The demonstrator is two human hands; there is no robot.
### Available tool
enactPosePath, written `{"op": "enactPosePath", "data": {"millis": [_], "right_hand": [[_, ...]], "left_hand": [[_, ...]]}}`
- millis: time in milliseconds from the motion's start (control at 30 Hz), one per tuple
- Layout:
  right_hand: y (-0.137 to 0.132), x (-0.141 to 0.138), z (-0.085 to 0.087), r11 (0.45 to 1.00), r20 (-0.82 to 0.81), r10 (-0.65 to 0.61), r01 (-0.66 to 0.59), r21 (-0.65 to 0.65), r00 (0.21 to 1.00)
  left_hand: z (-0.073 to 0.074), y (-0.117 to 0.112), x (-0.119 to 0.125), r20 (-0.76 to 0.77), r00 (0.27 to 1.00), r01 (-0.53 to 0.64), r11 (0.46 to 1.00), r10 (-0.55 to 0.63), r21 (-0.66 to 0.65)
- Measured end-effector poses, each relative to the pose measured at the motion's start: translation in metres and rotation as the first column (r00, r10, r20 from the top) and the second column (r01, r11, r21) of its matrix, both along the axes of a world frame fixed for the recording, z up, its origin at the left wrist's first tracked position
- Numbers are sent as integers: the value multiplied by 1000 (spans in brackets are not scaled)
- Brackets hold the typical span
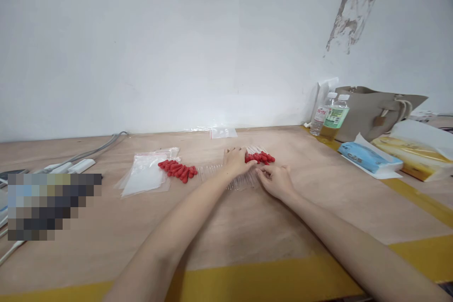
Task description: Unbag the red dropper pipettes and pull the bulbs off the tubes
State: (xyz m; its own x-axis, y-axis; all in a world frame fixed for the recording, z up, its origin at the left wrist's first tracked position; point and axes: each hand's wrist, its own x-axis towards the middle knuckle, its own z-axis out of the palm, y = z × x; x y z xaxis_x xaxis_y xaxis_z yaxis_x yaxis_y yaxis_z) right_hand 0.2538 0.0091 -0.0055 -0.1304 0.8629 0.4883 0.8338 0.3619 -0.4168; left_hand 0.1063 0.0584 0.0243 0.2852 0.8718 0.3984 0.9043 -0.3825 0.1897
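Observation:
My left hand (235,162) rests at the left side of a bunch of red-tipped white sticks (261,156), its thumb stretched away from the bent fingers. Just in front of that bunch, my right hand (278,180) has thumb and forefinger drawn together; anything between them is too small to make out. Under and beside my left hand lies a row of thin clear tubes (244,182), partly covered by my wrist. Farther left is a pile of small red drop-shaped pieces (179,171), touching a stack of clear zip bags (145,177).
Another clear bag (223,133) lies by the wall. To the right stand two bottles (334,115), a grey handbag (375,111), a blue tissue pack (370,156) and a yellow one (412,155). At left are a grey cable (95,150) and a white plug block (81,166). Yellow tape edges the table.

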Motion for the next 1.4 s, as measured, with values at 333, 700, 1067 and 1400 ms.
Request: {"op": "enactPosePath", "data": {"millis": [333, 700, 1067, 1400], "right_hand": [[2, 1, 0, 1000, 5, -15, 15, -4, 1000], [2, 1, -3, 925, -53, 49, -25, 380, 997], [-30, -42, -2, 823, 224, 451, -500, 272, 864], [-35, -51, -7, 819, 287, 470, -534, 213, 835]], "left_hand": [[-9, 7, 4, 188, 978, -98, 995, 93, 18], [-1, -46, -58, 434, 901, -42, 993, -11, 112], [-18, -118, -131, 124, 945, 258, 925, -302, 279], [-21, -116, -106, -25, 952, 304, 934, -305, 189]]}}
